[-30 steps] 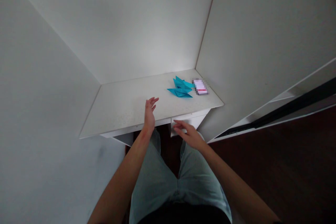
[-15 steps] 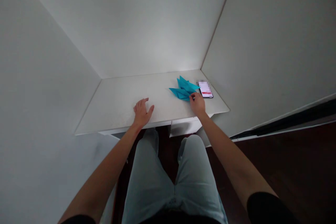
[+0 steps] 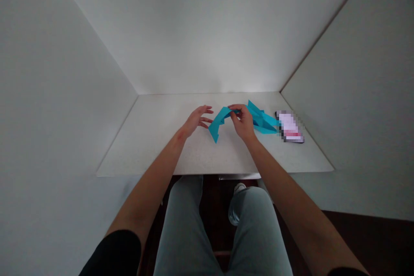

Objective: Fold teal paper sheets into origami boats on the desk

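Over the white desk, my right hand [image 3: 242, 121] pinches a folded blue paper piece [image 3: 219, 121] at its right end. The piece arches down and to the left, its pointed tip hanging above the desk top. My left hand [image 3: 196, 120] is just left of that tip, fingers apart and holding nothing; whether a fingertip touches the paper I cannot tell. Behind and right of my right hand lies more folded blue paper [image 3: 263, 120] with pointed corners, partly hidden by the hand.
A phone [image 3: 290, 127] with a lit, blurred-out screen lies at the right of the white desk [image 3: 145, 146]; a blue paper point reaches its left edge. Walls [image 3: 207, 30] close in the desk at the back and both sides. My legs are below the front edge.
My right hand has lifted one blue paper piece off the others and brought it left. My left hand has risen from the desk and moved toward it. The view has shifted.
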Demonstrator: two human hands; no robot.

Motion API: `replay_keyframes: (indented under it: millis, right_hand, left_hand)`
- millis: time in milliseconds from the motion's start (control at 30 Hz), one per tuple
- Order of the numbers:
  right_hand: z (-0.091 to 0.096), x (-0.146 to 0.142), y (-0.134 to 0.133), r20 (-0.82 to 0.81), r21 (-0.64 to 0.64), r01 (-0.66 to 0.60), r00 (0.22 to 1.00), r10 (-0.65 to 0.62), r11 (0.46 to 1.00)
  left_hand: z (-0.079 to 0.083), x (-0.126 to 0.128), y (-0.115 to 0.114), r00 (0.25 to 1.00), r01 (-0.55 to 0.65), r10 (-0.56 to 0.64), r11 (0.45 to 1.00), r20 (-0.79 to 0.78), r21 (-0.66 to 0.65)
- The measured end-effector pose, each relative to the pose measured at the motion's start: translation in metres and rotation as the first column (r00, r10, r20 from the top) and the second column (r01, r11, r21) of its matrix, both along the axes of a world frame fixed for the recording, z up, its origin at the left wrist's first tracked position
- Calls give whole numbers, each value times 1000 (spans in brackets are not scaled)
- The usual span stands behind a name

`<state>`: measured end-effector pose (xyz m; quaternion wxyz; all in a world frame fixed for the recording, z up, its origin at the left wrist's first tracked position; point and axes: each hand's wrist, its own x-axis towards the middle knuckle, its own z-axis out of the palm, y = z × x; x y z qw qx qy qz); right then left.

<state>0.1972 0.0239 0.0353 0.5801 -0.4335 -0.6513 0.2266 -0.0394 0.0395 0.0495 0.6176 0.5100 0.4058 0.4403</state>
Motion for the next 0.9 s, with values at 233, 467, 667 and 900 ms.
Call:
replay_keyframes:
  millis: [233, 467, 667, 900]
  right_hand:
    - [-8, -33, 62, -183, 111, -25, 982, 46, 993]
    - [-34, -36, 79, -75, 76, 75, 995, -70, 994]
    - [-53, -34, 80, -135, 13, 132, 982, -129, 991]
    - [-47, -47, 80, -461, -299, -195, 887, 37, 934]
  left_hand:
    - [-18, 15, 37, 987, 122, -118, 992, 113, -28]
    - [-25, 5, 44, 989, -97, 78, 983, 125, 157]
    - [-27, 10, 39, 988, -99, 70, 972, 138, 215]
    - [-35, 4, 48, 975, -202, 177, 955, 133, 216]
